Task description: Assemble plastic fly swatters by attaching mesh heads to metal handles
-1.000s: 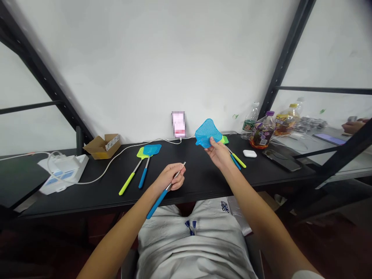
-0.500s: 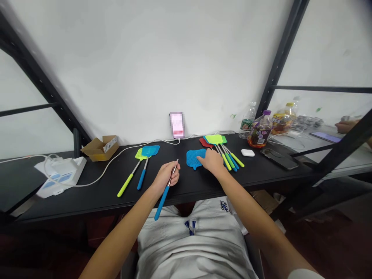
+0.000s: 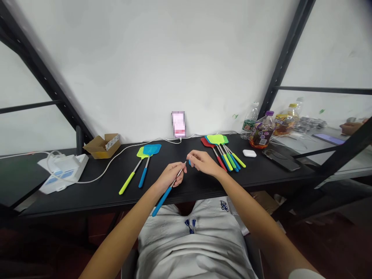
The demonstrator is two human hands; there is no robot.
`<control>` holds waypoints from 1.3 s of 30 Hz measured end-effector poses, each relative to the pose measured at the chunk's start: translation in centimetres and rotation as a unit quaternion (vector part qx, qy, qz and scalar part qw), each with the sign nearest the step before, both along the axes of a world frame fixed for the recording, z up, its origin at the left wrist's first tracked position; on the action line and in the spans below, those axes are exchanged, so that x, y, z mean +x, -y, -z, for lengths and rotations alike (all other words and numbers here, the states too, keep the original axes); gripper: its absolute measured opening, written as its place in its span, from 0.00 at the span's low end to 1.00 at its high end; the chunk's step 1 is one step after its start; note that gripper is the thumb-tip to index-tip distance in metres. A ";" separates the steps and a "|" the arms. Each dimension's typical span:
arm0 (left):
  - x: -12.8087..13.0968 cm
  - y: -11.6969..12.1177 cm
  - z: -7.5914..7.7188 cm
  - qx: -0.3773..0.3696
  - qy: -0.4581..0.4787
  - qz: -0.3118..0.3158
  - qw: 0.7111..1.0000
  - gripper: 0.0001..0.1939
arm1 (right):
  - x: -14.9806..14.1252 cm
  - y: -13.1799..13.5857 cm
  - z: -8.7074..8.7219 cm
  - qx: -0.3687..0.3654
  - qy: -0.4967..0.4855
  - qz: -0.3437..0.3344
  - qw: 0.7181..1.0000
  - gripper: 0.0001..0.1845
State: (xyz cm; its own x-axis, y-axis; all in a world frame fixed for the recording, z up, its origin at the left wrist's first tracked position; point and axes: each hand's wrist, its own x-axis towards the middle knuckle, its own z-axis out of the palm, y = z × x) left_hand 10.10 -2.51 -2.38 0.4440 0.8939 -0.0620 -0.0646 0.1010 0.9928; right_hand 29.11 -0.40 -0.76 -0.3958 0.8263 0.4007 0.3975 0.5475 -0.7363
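Black counter (image 3: 110, 199) against white wall (image 3: 174, 58), between black posts (image 3: 277, 68). Nearest: lap in pale shorts (image 3: 186, 236), blue drawstring (image 3: 190, 226) at the middle. Just above, rod (image 3: 176, 177) with blue grip (image 3: 161, 202), slanted, grip end down past the near edge. Pinched mid-shaft in left hand (image 3: 171, 174), fingers curled round, bare metal tip out toward right hand (image 3: 203, 162). In right hand, fingertips pressed together on blue head (image 3: 190, 162), mostly hidden behind the fingers, only a sliver in sight, just beside the rod tip. Contact between the two: can't tell.

Further left, flat on counter: lime swatter (image 3: 127, 182) and blue swatter (image 3: 142, 177), blue mesh over lime mesh, grips apart. Power strip (image 3: 62, 176) far left, white cable (image 3: 104, 170) across counter. To the right: fan of swatters (image 3: 228, 157), red, blue, lime and green, heads stacked, grips toward the near edge. Beside it, white case (image 3: 249, 153), then dark phone (image 3: 281, 160).

Farther back: open box (image 3: 103, 147) at left, lit phone (image 3: 178, 124) upright near the wall, purple-cap bottle (image 3: 263, 131) and clear bottle (image 3: 250, 122) at right. Beyond the right post: yellow-cap bottle (image 3: 286, 120), another lit phone (image 3: 328, 138), part of another person's hand (image 3: 351, 128).
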 end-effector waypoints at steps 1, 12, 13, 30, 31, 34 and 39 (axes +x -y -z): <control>0.0 0.0 0.1 0.003 -0.004 0.006 1.000 0.16 | -0.2 0.2 -0.1 -0.022 -0.007 -0.037 0.999 0.21; 0.0 0.4 0.0 0.033 -0.031 0.021 0.999 0.17 | -0.3 -0.2 0.3 -0.083 -0.055 -0.065 0.993 0.12; 0.0 0.5 0.0 0.035 -0.033 0.022 0.999 0.16 | -0.2 -0.3 0.4 -0.073 -0.067 -0.042 0.994 0.12; 0.2 0.5 0.0 0.058 -0.068 -0.011 0.996 0.14 | 0.6 -1.5 1.1 0.242 0.091 0.222 0.940 0.12; 0.1 0.5 -0.1 0.054 -0.066 -0.012 0.996 0.13 | 0.7 -1.5 1.0 0.242 0.091 0.212 0.943 0.12; 0.0 0.6 -0.1 0.050 -0.062 -0.007 0.997 0.13 | 1.1 -1.4 0.8 0.233 0.075 0.184 0.952 0.12; 0.0 0.5 -0.1 0.056 -0.055 -0.004 0.997 0.13 | 1.1 -1.4 0.7 0.192 0.001 0.161 0.968 0.12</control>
